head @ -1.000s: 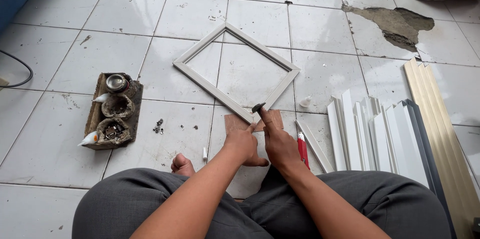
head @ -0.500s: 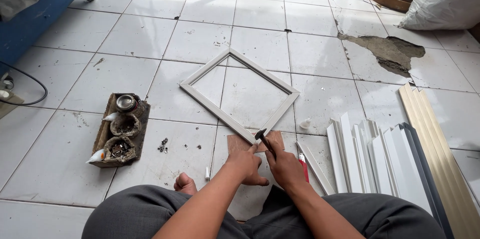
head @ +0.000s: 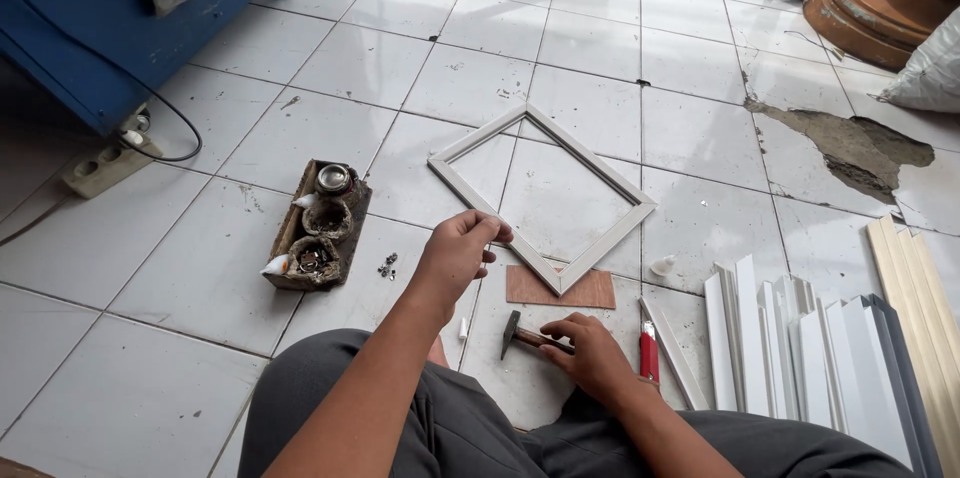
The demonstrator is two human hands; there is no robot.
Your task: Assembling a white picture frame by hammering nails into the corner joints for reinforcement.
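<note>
On the tiled floor in front of the crossed legs, white frame (head: 541, 200) lies w/ all 4 sides joined, so assembly looks mostly done; near corner sits on a brown board (head: 592, 289). Left hand (head: 457, 250) pinches the frame's near-left rail, right hand (head: 592, 351) is curled round a small hammer (head: 522, 335) lying on the tile. Blue cabinet (head: 95, 13) top left, white sack (head: 925, 73) far right, no labels legible.

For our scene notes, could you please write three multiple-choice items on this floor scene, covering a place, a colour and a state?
1. Where does the hammer lie?
A. on the floor tiles by the right hand
B. inside the frame
C. on the blue cabinet

2. What colour is the frame?
A. red
B. white
C. black

3. What is the left hand doing?
A. resting on a knee
B. pinching the frame's edge
C. holding the hammer

Answers: 1 A, its handle is under the right hand's fingers; 2 B, pale like the tiles; 3 B, fingers close on the near rail.
</note>
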